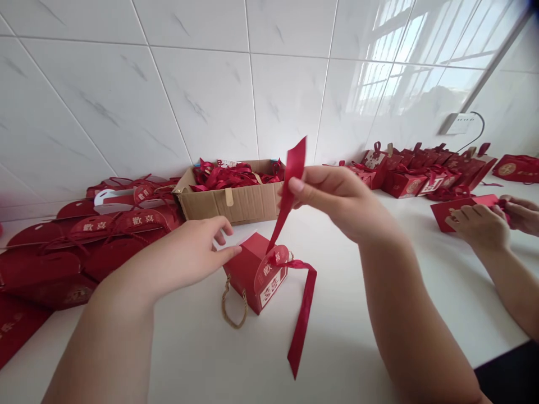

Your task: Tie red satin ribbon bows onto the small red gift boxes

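Note:
A small red gift box (pixel 248 269) with white-and-red lettering stands on the white table, a gold cord handle (pixel 234 322) hanging at its left side. A red ribbon (pixel 304 314) passes through the box's rounded flap; one end droops onto the table and the other rises upward. That raised end is pinched between thumb and fingers of my right hand (pixel 326 196), above and right of the box. My left hand (pixel 206 247) is at the box's left upper edge, thumb by the top, fingers apart and slightly curled, holding nothing.
Behind the box, a cardboard carton (pixel 236 206) holds many red ribbons. Red boxes (pixel 122 241) are piled at the left, and several finished-looking ones (pixel 404 182) stand back right. Another person's hands (pixel 484 224) hold a red box at the right.

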Demonstrator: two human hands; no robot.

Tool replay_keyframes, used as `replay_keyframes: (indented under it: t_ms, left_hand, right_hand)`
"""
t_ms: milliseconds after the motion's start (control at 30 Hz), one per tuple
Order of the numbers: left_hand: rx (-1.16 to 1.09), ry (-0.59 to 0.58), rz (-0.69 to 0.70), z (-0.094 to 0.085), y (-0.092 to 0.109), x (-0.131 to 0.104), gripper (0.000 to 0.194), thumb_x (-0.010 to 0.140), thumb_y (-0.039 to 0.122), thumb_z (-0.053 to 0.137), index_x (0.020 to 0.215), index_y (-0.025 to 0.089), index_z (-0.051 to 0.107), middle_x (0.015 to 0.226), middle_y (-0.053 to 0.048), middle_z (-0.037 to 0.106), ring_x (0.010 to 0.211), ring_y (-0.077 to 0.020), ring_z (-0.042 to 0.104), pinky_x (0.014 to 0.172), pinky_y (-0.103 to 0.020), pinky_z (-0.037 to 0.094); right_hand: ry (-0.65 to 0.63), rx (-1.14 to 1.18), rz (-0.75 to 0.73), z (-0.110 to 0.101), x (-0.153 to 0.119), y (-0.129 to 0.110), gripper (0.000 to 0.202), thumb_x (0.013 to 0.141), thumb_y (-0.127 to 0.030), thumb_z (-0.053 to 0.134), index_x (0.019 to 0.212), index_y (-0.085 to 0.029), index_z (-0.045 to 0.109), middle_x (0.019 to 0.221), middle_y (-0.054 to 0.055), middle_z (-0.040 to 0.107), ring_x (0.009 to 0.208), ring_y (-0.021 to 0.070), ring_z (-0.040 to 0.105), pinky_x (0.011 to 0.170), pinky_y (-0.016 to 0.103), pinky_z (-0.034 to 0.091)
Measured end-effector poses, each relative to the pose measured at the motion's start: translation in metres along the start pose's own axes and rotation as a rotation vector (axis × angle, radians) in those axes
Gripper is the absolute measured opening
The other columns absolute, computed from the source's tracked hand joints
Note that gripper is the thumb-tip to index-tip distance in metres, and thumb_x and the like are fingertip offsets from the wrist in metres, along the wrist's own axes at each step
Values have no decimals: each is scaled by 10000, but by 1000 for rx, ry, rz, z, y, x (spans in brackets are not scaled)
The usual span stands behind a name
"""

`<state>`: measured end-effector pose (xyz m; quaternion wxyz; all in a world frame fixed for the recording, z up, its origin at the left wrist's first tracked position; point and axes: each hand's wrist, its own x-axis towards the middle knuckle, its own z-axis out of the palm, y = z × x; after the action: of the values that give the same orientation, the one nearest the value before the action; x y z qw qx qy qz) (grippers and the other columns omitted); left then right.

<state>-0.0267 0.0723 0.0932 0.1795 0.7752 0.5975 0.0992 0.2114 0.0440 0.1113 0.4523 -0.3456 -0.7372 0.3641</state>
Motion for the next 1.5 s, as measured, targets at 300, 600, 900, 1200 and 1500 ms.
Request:
replay_keyframes:
  t_ms: [300, 600, 900, 1200, 1500]
  left_hand:
    - [46, -88, -67, 1, 2, 5, 218, 733, 412, 520, 851, 254, 612, 812, -13, 698, 530, -172, 596, 396, -241, 362]
    - [58, -100, -80, -2, 7, 1, 270, 706, 264, 459, 935, 238, 599, 722, -27, 668, 534, -182, 560, 427, -251, 319]
    - [34, -126, -78, -2, 12, -3, 428, 710, 241, 448, 1131, 256, 527, 793, -13, 672, 438, -124, 457, 385, -227, 284]
    - [15, -124, 0, 2, 8, -6, 414, 736, 284, 430, 1128, 264, 560, 671, -17, 623, 471, -150, 462, 402, -243, 254]
    - [-39, -174, 18, -2, 14, -6, 293, 787, 323, 394, 947, 245, 626, 694, -36, 661, 572, -186, 565, 464, -258, 324]
  right_hand:
    - [595, 158, -341, -8, -28, -30, 149, 854, -213, 575, 746, -247, 672, 759, -7, 584, 629, 109, 551, 666, 273, 481]
    - [-1, 143, 274, 12, 12, 21, 275, 772, -378, 611, 619, -171, 514, 611, -14, 473, 546, 95, 446, 514, 225, 371]
    - [-381, 26, 488, 43, 27, 54, 269, 759, -332, 545, 562, -170, 460, 611, -12, 466, 527, 95, 425, 485, 232, 349]
    - [-373, 70, 502, 46, 27, 53, 292, 755, -352, 567, 551, -175, 455, 578, -26, 462, 505, 92, 414, 484, 236, 349]
    - [-353, 103, 550, 48, 28, 51, 185, 766, -287, 563, 628, -164, 551, 684, 2, 554, 587, 107, 506, 547, 222, 417]
